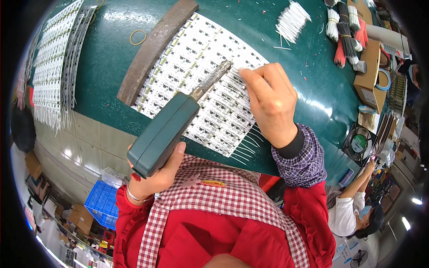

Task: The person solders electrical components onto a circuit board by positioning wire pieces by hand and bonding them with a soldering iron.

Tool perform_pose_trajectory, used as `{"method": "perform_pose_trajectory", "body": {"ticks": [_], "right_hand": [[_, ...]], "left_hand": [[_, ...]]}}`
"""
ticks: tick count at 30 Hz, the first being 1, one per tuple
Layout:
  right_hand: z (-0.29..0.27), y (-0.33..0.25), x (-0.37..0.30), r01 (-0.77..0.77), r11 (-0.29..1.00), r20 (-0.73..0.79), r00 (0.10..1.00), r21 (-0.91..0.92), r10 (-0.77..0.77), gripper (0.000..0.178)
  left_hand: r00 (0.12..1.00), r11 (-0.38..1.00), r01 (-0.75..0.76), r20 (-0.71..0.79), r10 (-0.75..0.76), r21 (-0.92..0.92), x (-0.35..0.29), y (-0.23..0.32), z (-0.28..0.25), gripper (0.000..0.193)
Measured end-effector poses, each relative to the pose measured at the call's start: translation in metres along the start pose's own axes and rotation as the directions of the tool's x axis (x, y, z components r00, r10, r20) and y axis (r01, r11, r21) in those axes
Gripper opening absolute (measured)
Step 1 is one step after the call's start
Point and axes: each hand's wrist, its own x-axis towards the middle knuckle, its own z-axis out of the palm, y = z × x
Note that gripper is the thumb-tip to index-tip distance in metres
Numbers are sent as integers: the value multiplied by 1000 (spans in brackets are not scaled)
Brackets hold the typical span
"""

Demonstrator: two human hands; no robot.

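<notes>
Far left, spare white circuit strips (pixel 53 62) lie well clear. The left hand (pixel 154 176) is clamped round a big green-handled soldering iron (pixel 163 134), its tip touching the white panel of circuit strips (pixel 196 71) on the green table (pixel 107 53). The right hand (pixel 268 100) pinches a thin white wire (pixel 232 82) there; steadiness likely matters. A rusty metal bar (pixel 154 47) weighs the panel; wire bundles (pixel 292 20) sit right.

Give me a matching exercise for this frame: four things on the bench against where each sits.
Things:
1. soldering iron
2. rubber band
3. metal bar
4. loose white wire bundle

Places:
A. along the far edge of the circuit board panel
B. in the left hand
C. on the green table, left of the bar
D. beyond the right hand

Pairs: 1-B, 2-C, 3-A, 4-D
</notes>
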Motion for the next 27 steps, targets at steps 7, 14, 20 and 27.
{"method": "perform_pose_trajectory", "body": {"ticks": [7,14,20,27], "right_hand": [[1,-1,0,-5,1000,-11,1000,-6,5,28],[6,7,1,37,999,-109,993,-37,-41,24],[6,5,1,26,999,-59,998,-45,-28,24],[7,6,1,34,998,-61,997,-49,-37,24]], "left_hand": [[966,962,205,-121,-228,-179,5,13,4,20],[996,994,77,-58,-72,76,13,11,3,14],[995,997,73,-67,-74,-16,19,12,3,13],[983,976,140,-90,-157,-168,19,11,9,17]]}}
